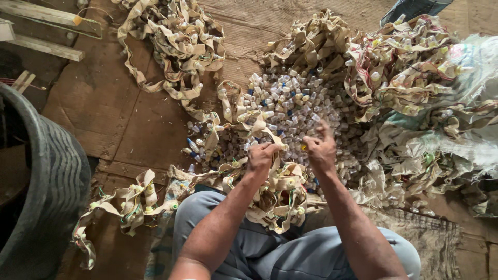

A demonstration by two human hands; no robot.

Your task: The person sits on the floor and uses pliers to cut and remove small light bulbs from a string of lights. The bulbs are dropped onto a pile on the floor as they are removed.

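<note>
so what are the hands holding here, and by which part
The left hand holds a beige strap studded with small vials, gripped along its band. The right hand pinches something too small to identify.

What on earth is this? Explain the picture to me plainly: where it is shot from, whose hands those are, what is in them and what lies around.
There is no machine here. The one picture comes from a camera worn on a person's head, looking down at their own arms and lap. The left hand grips a beige fabric strip studded with small plastic vials; the strip trails over their knees. The right hand pinches something small above a heap of loose vials; what it pinches is too small to tell. More tangled strips lie on the cardboard-covered floor, and another bundle lies beside a white sack. A dark tub stands at the left.
</note>
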